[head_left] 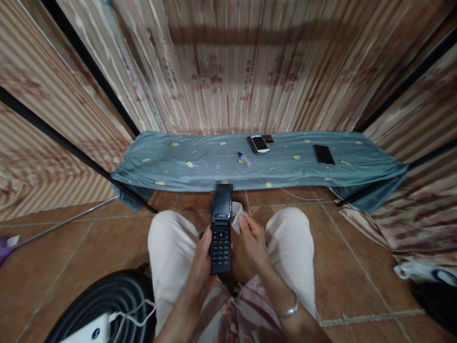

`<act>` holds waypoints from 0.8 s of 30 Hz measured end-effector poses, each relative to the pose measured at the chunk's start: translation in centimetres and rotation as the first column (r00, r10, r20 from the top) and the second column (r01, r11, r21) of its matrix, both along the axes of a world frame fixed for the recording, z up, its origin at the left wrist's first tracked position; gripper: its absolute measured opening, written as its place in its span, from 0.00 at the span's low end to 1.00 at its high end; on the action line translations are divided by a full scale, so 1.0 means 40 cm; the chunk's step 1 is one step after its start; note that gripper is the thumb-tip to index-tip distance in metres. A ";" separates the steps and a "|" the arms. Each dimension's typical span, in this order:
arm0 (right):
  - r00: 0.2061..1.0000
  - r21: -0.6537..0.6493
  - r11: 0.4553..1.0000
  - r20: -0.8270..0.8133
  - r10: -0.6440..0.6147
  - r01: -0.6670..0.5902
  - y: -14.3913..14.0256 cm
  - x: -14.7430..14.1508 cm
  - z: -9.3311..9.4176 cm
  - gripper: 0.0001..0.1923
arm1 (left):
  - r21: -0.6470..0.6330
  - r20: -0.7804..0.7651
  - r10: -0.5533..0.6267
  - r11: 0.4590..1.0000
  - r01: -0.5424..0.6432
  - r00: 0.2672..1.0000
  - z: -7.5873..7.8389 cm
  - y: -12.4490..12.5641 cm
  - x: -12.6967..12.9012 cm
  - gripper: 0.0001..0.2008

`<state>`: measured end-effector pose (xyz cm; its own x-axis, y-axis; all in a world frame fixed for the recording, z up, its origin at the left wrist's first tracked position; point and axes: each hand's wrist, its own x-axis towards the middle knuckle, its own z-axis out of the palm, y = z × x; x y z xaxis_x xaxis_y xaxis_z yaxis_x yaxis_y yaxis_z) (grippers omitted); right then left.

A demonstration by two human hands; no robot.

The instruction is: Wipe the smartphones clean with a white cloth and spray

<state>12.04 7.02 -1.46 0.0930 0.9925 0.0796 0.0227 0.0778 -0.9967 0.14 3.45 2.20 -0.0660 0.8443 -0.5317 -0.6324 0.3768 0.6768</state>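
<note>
An unfolded black flip phone point(220, 250) is held in my left hand point(200, 267), keypad and screen facing me. The thumb lies along the keypad's left edge, and some fingers are hidden behind the phone. Between the thumb and fingers of my right hand point(252, 238) is a small white cloth point(237, 217). It hangs just right of the phone's screen; whether it touches the screen I cannot tell. Beyond the phone, a small clear bottle with a blue cap point(244, 159) lies on a blue patterned cloth point(200, 147).
On the blue cloth are a white-edged phone point(259, 144), a small dark card-like item point(267, 139) and a dark phone or tablet point(323, 155). Dark poles and striped curtains point(228, 71) enclose the space. A white power bank point(89, 331) with a cable rests on a black ridged round object point(117, 290).
</note>
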 end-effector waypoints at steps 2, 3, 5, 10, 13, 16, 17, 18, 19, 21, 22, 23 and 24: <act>0.993 0.079 0.994 0.076 -0.087 0.081 -0.007 0.013 0.000 0.18 | -0.024 0.005 0.008 1.000 -0.008 1.000 0.009 0.000 0.003 0.18; 0.986 0.131 0.986 0.121 -0.117 0.100 -0.011 0.021 0.001 0.18 | -0.036 0.005 0.006 0.999 -0.006 1.000 0.014 0.001 0.004 0.17; 0.967 0.238 0.969 0.222 -0.122 0.067 -0.012 0.044 0.015 0.19 | -0.053 0.014 -0.003 0.999 0.004 1.000 0.020 0.002 0.007 0.16; 0.845 0.592 0.761 0.236 -0.480 0.266 0.050 0.162 0.186 0.16 | -0.087 0.068 -0.008 0.996 0.014 0.998 0.019 0.003 0.014 0.17; 0.751 0.772 0.458 -0.038 -0.660 0.441 0.080 0.208 0.306 0.17 | -0.055 0.107 0.004 0.998 0.002 0.994 0.014 0.011 0.016 0.17; 0.771 0.770 0.550 0.122 -0.625 0.324 0.081 0.185 0.318 0.18 | -0.027 0.151 -0.023 0.999 0.027 0.988 0.011 0.021 0.012 0.18; 0.813 0.750 0.643 0.270 -0.516 0.159 0.083 0.166 0.296 0.19 | -0.026 0.159 -0.037 0.999 0.041 0.987 0.011 0.023 0.010 0.18; 0.827 0.724 0.689 0.401 -0.394 -0.023 0.087 0.146 0.264 0.19 | -0.023 0.161 -0.050 0.998 0.054 0.986 0.011 0.024 0.008 0.19; 0.816 0.690 0.705 0.496 -0.296 -0.164 0.095 0.126 0.229 0.21 | -0.018 0.157 -0.065 0.998 0.068 0.986 0.012 0.024 0.005 0.19; 0.786 0.640 0.711 0.584 -0.201 -0.293 0.118 0.091 0.161 0.23 | 0.004 0.140 -0.091 0.996 0.092 0.986 0.014 0.020 0.002 0.21; 0.771 0.629 0.711 0.606 -0.197 -0.313 0.129 0.077 0.134 0.24 | 0.014 0.133 -0.098 0.995 0.097 0.986 0.016 0.018 0.002 0.22; 0.748 0.616 0.710 0.635 -0.191 -0.342 0.139 0.065 0.114 0.25 | 0.017 0.130 -0.098 0.995 0.096 0.987 0.017 0.015 0.002 0.24; 0.729 0.607 0.706 0.657 -0.190 -0.364 0.144 0.055 0.101 0.25 | 0.016 0.129 -0.084 0.996 0.083 0.988 0.018 0.014 0.003 0.24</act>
<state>14.25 12.76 2.57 -0.3393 0.6289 0.6995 0.5662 0.7304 -0.3821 0.25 4.00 2.94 0.0734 0.8495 -0.5224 -0.6813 0.4252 0.5958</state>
